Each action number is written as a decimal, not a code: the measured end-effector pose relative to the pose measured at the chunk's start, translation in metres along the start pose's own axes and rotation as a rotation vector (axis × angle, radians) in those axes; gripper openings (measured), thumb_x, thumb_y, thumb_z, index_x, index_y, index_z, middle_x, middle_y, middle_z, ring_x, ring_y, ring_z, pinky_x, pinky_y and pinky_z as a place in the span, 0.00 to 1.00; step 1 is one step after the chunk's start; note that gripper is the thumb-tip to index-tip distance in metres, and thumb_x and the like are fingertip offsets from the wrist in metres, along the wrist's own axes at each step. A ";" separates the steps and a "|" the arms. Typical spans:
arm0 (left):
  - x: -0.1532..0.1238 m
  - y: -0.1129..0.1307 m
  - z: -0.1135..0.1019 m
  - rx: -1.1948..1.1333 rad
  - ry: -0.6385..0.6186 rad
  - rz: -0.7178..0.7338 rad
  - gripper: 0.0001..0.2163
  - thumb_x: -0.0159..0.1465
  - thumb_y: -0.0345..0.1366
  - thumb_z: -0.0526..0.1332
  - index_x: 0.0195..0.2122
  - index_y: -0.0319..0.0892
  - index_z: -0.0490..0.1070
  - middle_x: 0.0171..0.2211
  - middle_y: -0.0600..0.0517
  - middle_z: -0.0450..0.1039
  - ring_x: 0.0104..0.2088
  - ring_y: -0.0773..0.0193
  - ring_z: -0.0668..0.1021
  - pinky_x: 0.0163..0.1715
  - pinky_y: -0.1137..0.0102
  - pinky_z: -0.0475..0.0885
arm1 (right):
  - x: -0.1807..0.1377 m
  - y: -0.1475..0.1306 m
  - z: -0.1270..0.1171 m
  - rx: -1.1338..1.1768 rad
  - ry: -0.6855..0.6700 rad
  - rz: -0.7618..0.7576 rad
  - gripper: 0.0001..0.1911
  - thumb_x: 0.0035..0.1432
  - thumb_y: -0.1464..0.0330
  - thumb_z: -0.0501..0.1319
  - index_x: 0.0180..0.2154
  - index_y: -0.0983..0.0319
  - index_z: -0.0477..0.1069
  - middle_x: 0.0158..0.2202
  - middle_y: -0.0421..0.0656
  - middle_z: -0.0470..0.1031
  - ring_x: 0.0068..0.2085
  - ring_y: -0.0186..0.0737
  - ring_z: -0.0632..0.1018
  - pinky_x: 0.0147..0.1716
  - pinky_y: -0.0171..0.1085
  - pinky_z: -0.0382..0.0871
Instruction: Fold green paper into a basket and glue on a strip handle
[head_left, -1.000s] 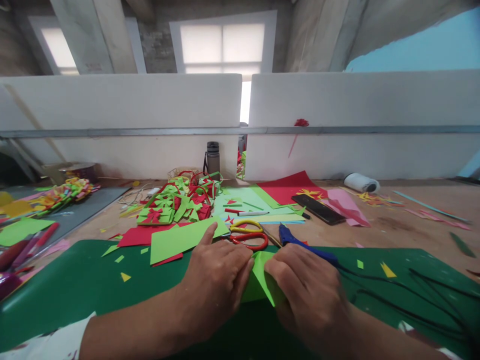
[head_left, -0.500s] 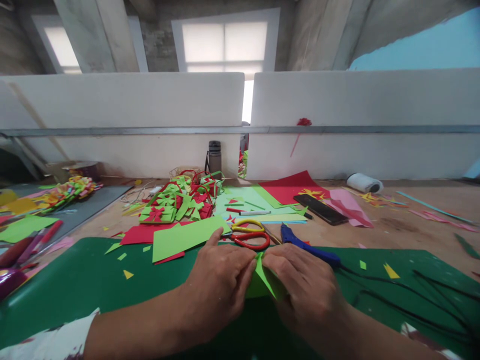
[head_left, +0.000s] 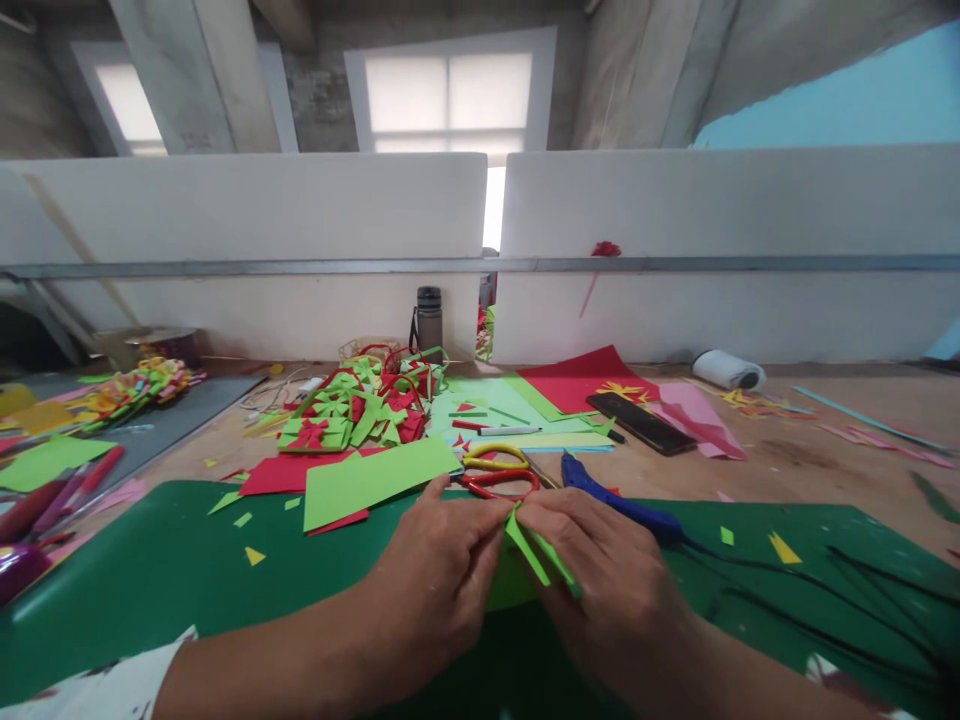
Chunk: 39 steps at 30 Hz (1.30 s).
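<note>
Between my two hands is a folded piece of bright green paper [head_left: 531, 556], pinched at its top end. My left hand [head_left: 442, 565] is closed on its left side, the index finger raised a little. The fingers of my right hand [head_left: 607, 570] press the paper from the right and partly hide it. Just beyond my fingertips lie scissors [head_left: 501, 484] with one red and one yellow handle loop. A blue glue gun [head_left: 619, 505] rests behind my right hand. Flat green paper [head_left: 382, 483] lies past my left hand, over red paper [head_left: 289, 474].
A green mat [head_left: 225, 580] covers the near table, with paper scraps on it. Farther back are a pile of green and red paper pieces [head_left: 360, 405], a dark bottle [head_left: 429, 318], a phone [head_left: 641, 423] and a white roll [head_left: 727, 369]. A black cord [head_left: 810, 575] runs along the right.
The folded green paper has turned between my fingers, so its two flaps now stand apart towards me. My right hand has shifted slightly left. The view has tilted up a little.
</note>
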<state>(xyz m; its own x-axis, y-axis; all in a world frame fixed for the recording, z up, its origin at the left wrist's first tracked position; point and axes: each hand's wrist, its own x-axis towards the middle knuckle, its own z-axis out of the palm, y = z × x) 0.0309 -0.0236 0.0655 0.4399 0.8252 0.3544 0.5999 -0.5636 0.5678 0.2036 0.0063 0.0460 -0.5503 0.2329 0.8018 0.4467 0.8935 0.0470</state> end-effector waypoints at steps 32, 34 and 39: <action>0.010 -0.005 -0.023 -0.160 -0.018 0.047 0.09 0.62 0.30 0.54 0.34 0.38 0.75 0.25 0.54 0.72 0.24 0.71 0.70 0.24 0.79 0.63 | 0.018 0.005 -0.015 0.496 -0.283 0.652 0.05 0.54 0.70 0.62 0.26 0.59 0.69 0.29 0.35 0.74 0.33 0.34 0.73 0.34 0.33 0.64; 0.009 -0.003 -0.025 -0.121 -0.008 0.051 0.10 0.63 0.32 0.53 0.35 0.39 0.75 0.24 0.54 0.72 0.24 0.70 0.70 0.25 0.78 0.63 | 0.018 0.005 -0.015 0.501 -0.284 0.638 0.05 0.54 0.70 0.61 0.26 0.60 0.69 0.29 0.36 0.74 0.33 0.34 0.73 0.34 0.33 0.64; 0.003 -0.004 -0.028 0.029 0.053 0.027 0.10 0.62 0.40 0.57 0.39 0.44 0.74 0.30 0.53 0.75 0.31 0.64 0.75 0.37 0.68 0.69 | 0.014 0.004 -0.013 0.432 -0.216 0.530 0.06 0.56 0.70 0.59 0.27 0.61 0.68 0.28 0.38 0.72 0.33 0.35 0.72 0.34 0.35 0.63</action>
<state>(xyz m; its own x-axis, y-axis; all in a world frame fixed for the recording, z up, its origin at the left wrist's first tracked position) 0.0109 -0.0181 0.0853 0.4209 0.8098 0.4087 0.6078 -0.5862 0.5356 0.2070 0.0085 0.0653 -0.4836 0.7088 0.5136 0.3980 0.7007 -0.5922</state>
